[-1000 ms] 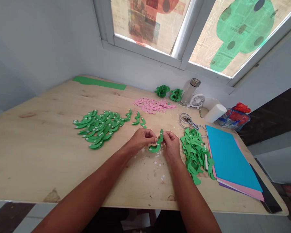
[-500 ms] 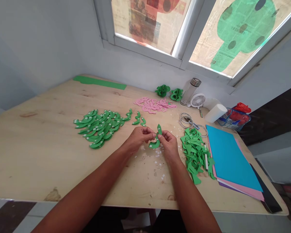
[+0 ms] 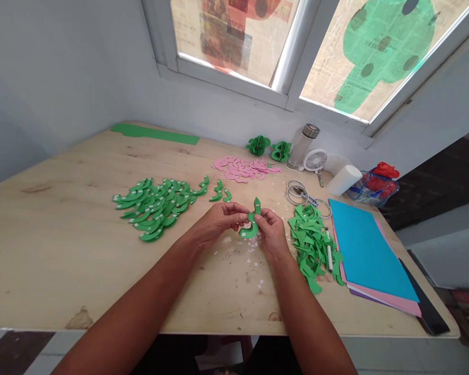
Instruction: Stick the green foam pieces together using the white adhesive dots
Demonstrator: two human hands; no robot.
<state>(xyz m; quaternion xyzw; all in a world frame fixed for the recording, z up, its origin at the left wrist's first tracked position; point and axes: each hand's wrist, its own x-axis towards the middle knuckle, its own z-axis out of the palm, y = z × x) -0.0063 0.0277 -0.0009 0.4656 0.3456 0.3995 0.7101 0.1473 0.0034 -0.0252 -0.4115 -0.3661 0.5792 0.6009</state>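
Note:
Between my two hands is a curved green paper piece [image 3: 250,232] with small white squares stuck on it; its pointed end rises above my fingers. My right hand [image 3: 272,230] pinches it at the middle, thumb on top. My left hand [image 3: 223,221] has its thumb and fingertips closed at the piece's left edge. Scattered white paper bits [image 3: 251,259] lie on the table just below. To the left spreads a pile of curved green paper pieces [image 3: 156,205] bearing white squares, with a few loose ones [image 3: 218,190] beyond my left hand.
Green paper scraps [image 3: 310,242] and a white pen [image 3: 329,255] lie right of my right arm, beside stacked coloured sheets [image 3: 371,250]. Farther back are pink cutouts [image 3: 242,169], tape rings [image 3: 296,192], green paper balls [image 3: 258,146], a bottle [image 3: 303,143] and a fan [image 3: 315,159].
My left fingertips have shifted slightly along the green paper piece, uncovering more of its middle. The right hand keeps its pinch. The whole view has shifted a little.

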